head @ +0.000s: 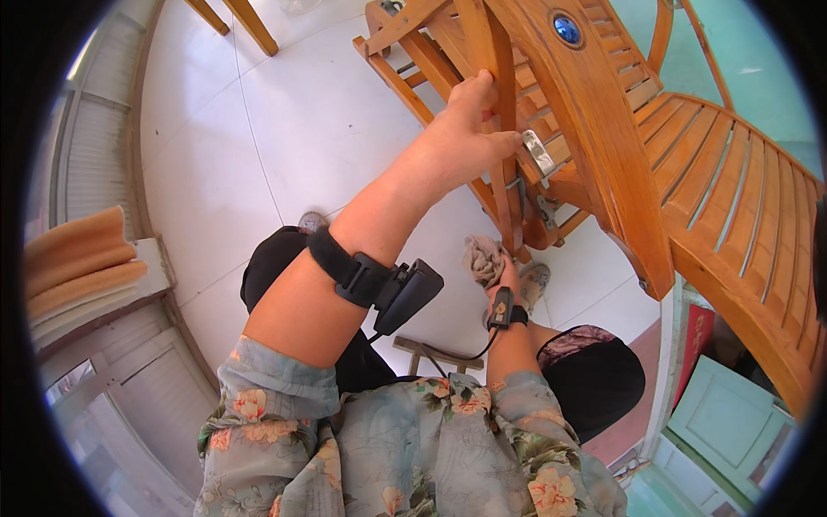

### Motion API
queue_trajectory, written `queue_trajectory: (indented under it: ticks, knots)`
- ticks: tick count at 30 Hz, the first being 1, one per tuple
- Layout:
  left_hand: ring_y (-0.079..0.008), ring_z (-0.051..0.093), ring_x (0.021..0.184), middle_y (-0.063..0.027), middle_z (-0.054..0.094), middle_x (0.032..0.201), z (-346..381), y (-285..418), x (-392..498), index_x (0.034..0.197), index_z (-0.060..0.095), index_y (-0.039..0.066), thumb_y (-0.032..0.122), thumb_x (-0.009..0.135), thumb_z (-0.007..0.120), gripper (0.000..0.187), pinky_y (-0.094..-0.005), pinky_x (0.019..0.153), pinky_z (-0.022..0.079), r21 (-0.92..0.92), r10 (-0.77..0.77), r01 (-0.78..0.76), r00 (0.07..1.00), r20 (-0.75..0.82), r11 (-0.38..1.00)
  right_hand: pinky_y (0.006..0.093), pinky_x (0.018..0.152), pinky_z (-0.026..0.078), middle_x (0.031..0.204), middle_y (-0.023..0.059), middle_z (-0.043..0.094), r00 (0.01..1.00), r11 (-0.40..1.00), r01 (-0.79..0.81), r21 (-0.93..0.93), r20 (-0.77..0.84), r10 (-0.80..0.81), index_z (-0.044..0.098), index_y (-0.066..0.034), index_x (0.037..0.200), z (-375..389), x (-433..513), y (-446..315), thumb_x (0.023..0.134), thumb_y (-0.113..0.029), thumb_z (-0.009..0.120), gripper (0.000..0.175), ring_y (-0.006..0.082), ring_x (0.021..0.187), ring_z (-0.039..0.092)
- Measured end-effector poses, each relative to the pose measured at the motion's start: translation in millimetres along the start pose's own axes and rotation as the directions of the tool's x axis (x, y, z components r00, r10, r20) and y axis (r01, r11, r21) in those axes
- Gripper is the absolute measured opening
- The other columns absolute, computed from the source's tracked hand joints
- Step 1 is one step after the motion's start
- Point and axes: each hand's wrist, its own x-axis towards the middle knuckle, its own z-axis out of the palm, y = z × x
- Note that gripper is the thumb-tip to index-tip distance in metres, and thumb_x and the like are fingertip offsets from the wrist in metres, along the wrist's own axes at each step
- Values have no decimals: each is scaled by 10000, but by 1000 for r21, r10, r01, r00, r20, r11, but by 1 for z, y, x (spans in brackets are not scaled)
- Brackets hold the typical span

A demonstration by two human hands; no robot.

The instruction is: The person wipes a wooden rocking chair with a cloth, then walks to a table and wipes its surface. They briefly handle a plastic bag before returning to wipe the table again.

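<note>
A slatted wooden folding recliner [717,174] fills the upper right. My left hand [468,132] reaches up to it, its fingers going behind an upright wooden bar [507,116] of the frame. The left thumb tip is at a shiny metal bracket [537,153]. Lower down, my right hand [509,274] is closed on a crumpled greyish-beige cloth [483,260], held against or close to the foot of the frame beside a metal hinge [546,212]. A broad curved armrest [588,123] with a round blue inlay [567,30] rises right of both hands.
White floor tiles [310,123] lie under the chair, with a small wooden stool [439,354] at my legs. At left, folded orange cloth [84,258] rests on a ledge beside a door frame. Pale green cabinet doors [723,407] stand lower right. Yellowish wooden legs [252,29] show at top left.
</note>
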Motion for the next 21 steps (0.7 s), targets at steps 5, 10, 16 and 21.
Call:
queue_trajectory:
  ticks: [5, 10, 16, 21]
  knots:
    - [-310, 353, 1440, -202, 345, 1558, -1, 1, -1, 1566, 166, 34, 225, 886, 675, 870, -451, 1109, 376, 23, -72, 72, 997, 10, 997, 520, 945, 538, 1291, 107, 600, 1000, 1000, -12, 13, 2, 12, 562, -84, 1318, 13, -30, -10, 1001, -366, 494, 430, 292, 1158, 600]
    - [-372, 348, 1419, -259, 225, 1566, -3, -3, 4, 1516, 171, -83, 229, 848, 697, 906, -387, 1137, 370, -12, -21, 21, 1000, 11, 1000, 484, 958, 525, 1272, 117, 615, 995, 997, -8, 72, 102, 1, 590, -73, 1277, -22, -17, -7, 993, -377, 503, 425, 274, 1142, 601]
    - [-381, 320, 1434, -266, 228, 1565, -6, -9, 8, 1516, 169, -90, 247, 839, 709, 928, -388, 1151, 348, 11, -39, 38, 999, 25, 999, 378, 853, 502, 1082, 226, 685, 998, 360, 25, -932, 1, -68, 671, 87, 1066, -87, 29, 33, 849, -427, 618, 561, 285, 982, 667]
    - [-386, 303, 1442, -278, 216, 1566, -4, -14, 12, 1516, 172, -87, 261, 825, 722, 950, -387, 1160, 336, -13, 9, -8, 1000, 22, 1000, 369, 833, 544, 1088, 170, 680, 998, 967, 20, -253, -53, -34, 618, 53, 1175, -41, 17, 12, 905, -339, 652, 477, 273, 1069, 646]
